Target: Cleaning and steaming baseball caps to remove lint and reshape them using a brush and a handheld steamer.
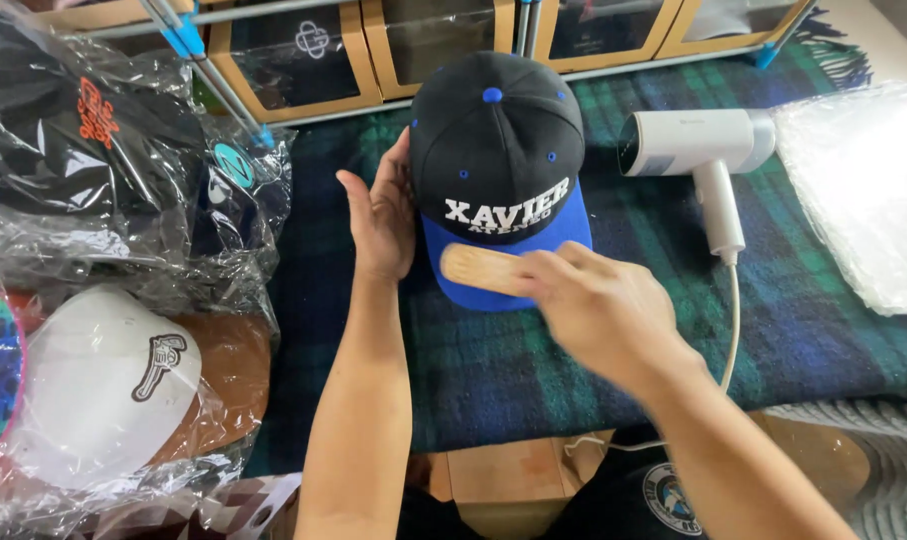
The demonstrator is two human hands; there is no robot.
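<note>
A: Where is the black cap with blue brim (497, 150)?

B: On the plaid-blanketed table (533, 370). Left hand (381, 215) steadies its side, fingers spread open. Right hand (598, 305), closed around the wooden brush (478, 268), should use light, even strokes along the brim.

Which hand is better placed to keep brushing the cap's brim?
The right hand, probably: it already holds the wooden brush against the blue brim. The left hand lies open against the side of the cap, steadying it, with no tool.
</note>
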